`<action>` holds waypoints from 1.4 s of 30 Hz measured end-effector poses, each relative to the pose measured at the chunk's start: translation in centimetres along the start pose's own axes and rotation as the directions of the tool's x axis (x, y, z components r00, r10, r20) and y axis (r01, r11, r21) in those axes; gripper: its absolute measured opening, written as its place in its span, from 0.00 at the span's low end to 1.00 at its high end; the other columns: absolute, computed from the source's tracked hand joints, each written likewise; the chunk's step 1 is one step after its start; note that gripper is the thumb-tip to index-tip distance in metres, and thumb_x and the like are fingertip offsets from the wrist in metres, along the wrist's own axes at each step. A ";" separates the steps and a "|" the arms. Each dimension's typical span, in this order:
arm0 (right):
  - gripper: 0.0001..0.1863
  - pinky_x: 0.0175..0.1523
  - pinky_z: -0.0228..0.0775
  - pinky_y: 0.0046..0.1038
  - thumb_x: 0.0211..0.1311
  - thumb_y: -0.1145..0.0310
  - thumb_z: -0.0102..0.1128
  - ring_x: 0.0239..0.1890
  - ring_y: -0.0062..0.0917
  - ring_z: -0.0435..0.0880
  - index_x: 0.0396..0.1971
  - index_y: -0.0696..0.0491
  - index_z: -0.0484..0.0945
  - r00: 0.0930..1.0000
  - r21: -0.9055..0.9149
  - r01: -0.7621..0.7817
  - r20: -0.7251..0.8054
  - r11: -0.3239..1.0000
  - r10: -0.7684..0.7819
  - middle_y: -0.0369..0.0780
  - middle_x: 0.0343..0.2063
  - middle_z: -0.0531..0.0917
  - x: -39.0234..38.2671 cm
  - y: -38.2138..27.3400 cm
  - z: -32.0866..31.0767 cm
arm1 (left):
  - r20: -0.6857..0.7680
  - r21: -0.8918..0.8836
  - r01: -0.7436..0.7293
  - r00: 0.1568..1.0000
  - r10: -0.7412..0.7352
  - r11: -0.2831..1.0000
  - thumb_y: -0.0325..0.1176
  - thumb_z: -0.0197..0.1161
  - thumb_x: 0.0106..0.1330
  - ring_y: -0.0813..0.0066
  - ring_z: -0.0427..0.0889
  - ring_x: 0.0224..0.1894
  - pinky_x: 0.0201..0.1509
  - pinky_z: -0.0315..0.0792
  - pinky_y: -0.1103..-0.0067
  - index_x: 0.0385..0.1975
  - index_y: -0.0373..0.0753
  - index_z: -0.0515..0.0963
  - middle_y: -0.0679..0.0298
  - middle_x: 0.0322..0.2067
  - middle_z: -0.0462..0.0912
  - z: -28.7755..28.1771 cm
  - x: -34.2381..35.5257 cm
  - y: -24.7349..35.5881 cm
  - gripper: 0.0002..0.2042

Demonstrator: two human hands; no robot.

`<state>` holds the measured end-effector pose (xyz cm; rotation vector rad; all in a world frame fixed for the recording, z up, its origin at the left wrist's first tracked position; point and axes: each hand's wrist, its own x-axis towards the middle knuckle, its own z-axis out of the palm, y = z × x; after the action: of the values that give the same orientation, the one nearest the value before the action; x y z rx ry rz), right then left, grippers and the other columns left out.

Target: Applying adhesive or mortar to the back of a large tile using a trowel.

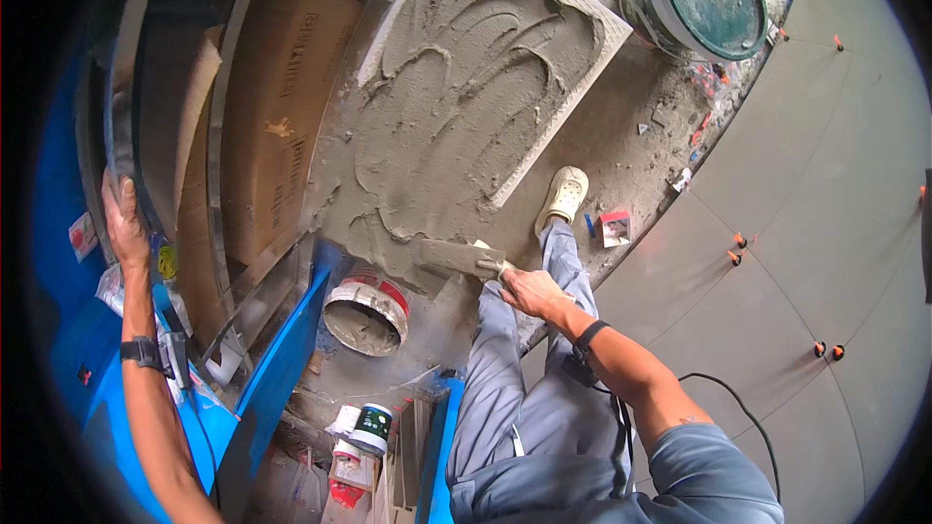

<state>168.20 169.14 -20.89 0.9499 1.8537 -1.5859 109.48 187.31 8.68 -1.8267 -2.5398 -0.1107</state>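
My right hand (534, 292) grips the handle of a plastering trowel (458, 257), its flat blade smeared with grey mortar. The blade rests over the near end of a thick layer of mortar (466, 97). That layer covers most of a large tile (615, 31), whose pale ribbed back shows along its edges; wavy ridges run through the mortar. Far to the left, my left hand (126, 223) is closed against the upright of a metal frame (124, 87). Close to the trowel stands a mortar-stained white bucket (367, 320) with a red band, tipped slightly.
Brown cardboard (282, 97) fills the metal frame. A lidded green bucket (714, 0) stands at the far right. Grey floor tiles (699, 281) with orange-and-black levelling clips (740, 240) cover the right side. Small jars (371, 427), a red box (614, 229) and rubble lie about.
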 end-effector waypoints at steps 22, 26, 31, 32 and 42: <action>0.19 0.47 0.68 0.44 0.64 0.54 0.54 0.44 0.50 0.77 0.43 0.55 0.71 0.664 0.403 0.127 -0.713 0.906 0.224 0.52 0.39 0.79 1.5 11.9 -12.0 | -0.011 0.059 0.112 0.994 -0.112 0.992 0.68 0.40 0.66 0.50 0.63 0.67 0.71 0.52 0.68 0.67 0.38 0.60 0.48 0.64 0.65 0.0 -0.1 -1.3 0.41; 0.19 0.44 0.69 0.42 0.64 0.54 0.55 0.39 0.49 0.78 0.41 0.56 0.70 0.696 0.434 0.109 -0.676 0.894 0.243 0.53 0.33 0.79 4.4 13.6 -16.7 | -0.023 0.093 0.085 0.996 -0.083 0.992 0.67 0.40 0.67 0.50 0.63 0.66 0.71 0.51 0.67 0.67 0.38 0.61 0.49 0.64 0.65 -0.3 0.1 -2.2 0.40; 0.16 0.34 0.66 0.30 0.66 0.57 0.53 0.26 0.24 0.71 0.38 0.57 0.71 0.653 0.726 0.195 -0.598 0.659 0.465 0.39 0.22 0.73 1.7 21.0 -17.3 | -0.011 0.068 0.059 0.998 -0.059 0.996 0.67 0.40 0.67 0.51 0.63 0.67 0.72 0.51 0.68 0.67 0.38 0.61 0.49 0.65 0.64 -0.5 0.3 -2.5 0.40; 0.17 0.33 0.66 0.29 0.66 0.57 0.52 0.25 0.24 0.71 0.38 0.57 0.71 0.647 0.706 0.193 -0.613 0.681 0.453 0.38 0.22 0.73 1.3 21.4 -17.4 | 0.011 0.024 0.074 0.997 -0.074 0.997 0.67 0.40 0.67 0.51 0.63 0.67 0.71 0.51 0.68 0.67 0.38 0.60 0.49 0.65 0.64 -0.3 0.4 -2.4 0.40; 0.15 0.41 0.68 0.42 0.63 0.59 0.55 0.37 0.45 0.77 0.38 0.56 0.70 0.671 0.377 0.029 -0.694 0.926 0.262 0.49 0.32 0.77 -0.9 12.5 -15.2 | -0.011 0.044 0.103 0.995 -0.102 0.994 0.67 0.42 0.66 0.50 0.64 0.66 0.70 0.55 0.68 0.68 0.39 0.59 0.50 0.65 0.65 0.0 -0.4 -1.4 0.40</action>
<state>179.35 184.78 -25.21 2.1008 1.9286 -1.6136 108.32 186.49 8.58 -1.6771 -2.6076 -0.0631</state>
